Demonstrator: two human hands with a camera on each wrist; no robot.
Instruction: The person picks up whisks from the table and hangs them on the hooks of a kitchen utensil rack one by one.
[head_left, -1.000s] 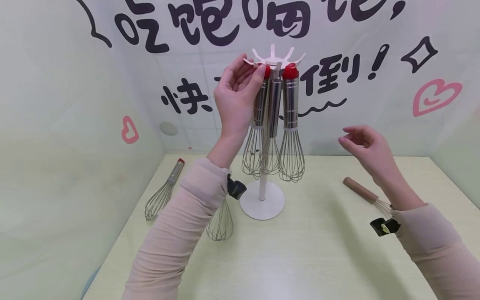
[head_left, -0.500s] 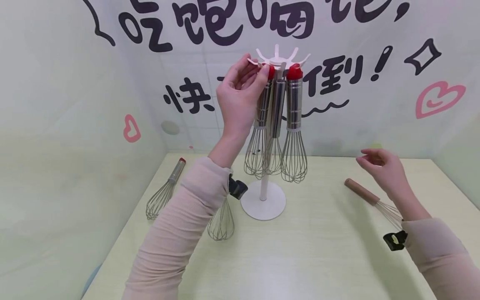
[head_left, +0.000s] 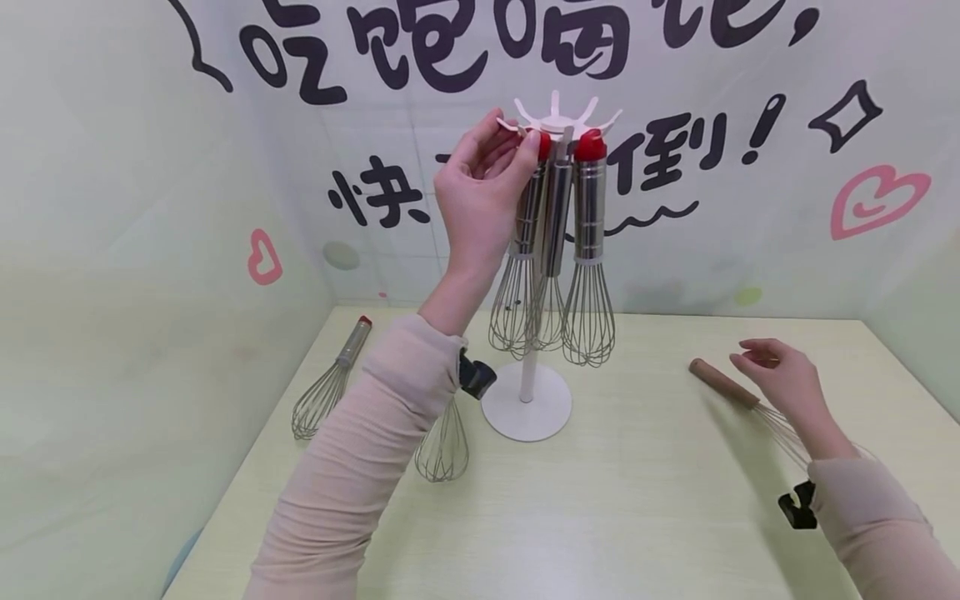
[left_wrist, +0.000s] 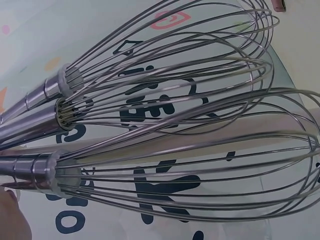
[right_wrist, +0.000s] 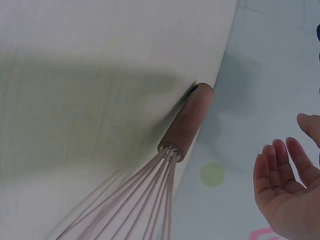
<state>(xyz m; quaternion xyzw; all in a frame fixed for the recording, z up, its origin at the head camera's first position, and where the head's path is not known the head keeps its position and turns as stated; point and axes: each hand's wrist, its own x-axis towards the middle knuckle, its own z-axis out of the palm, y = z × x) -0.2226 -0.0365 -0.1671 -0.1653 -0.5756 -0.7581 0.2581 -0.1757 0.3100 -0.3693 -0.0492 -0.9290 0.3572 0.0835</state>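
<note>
My left hand is raised at the top of a white stand with radiating hooks. Its thumb and fingers pinch the red end of a steel-handled whisk by a left-hand hook. Beside that whisk hang a plain steel whisk and another red-topped whisk. In the left wrist view the wire loops of all three fan out, with part of the left hand at the lower corner. My right hand, fingers relaxed and holding nothing, hovers over a wooden-handled whisk lying on the table.
On the table's left lies a red-tipped whisk. Another whisk is partly hidden behind the left forearm. A printed backdrop rises behind the table.
My right hand has moved down and to the right, from above the table's back edge to over the wooden-handled whisk. My left hand has kept its place at the hook.
</note>
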